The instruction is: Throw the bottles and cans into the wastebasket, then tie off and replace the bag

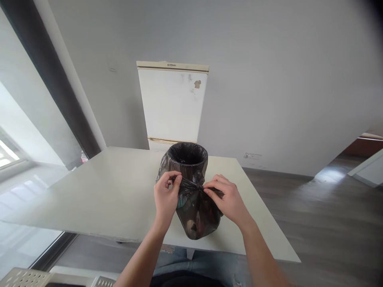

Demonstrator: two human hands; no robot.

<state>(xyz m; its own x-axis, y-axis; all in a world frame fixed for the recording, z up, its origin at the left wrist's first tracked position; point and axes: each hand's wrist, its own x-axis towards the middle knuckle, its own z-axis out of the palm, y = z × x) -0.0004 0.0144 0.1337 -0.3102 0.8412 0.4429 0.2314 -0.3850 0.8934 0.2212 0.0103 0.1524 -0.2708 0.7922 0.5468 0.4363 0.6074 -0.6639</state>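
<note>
A filled black garbage bag [199, 217] rests on the table near its front edge, its contents showing dimly through the thin plastic. My left hand [167, 191] pinches one twisted end of the bag's top, pulled out to the left. On the other side, my right hand [224, 195] pinches the opposite end close to a gathered knot in the middle. Right behind the bag stands a trash can [188, 153] lined with another black bag folded over its rim. Whether the filled bag touches the can is hard to tell.
The pale table [113, 191] extends far to the left, its right edge close beside my right arm. A white refrigerator [173, 103] stands behind it against the grey wall. A perforated light-coloured object [24, 277] sits at the lower left.
</note>
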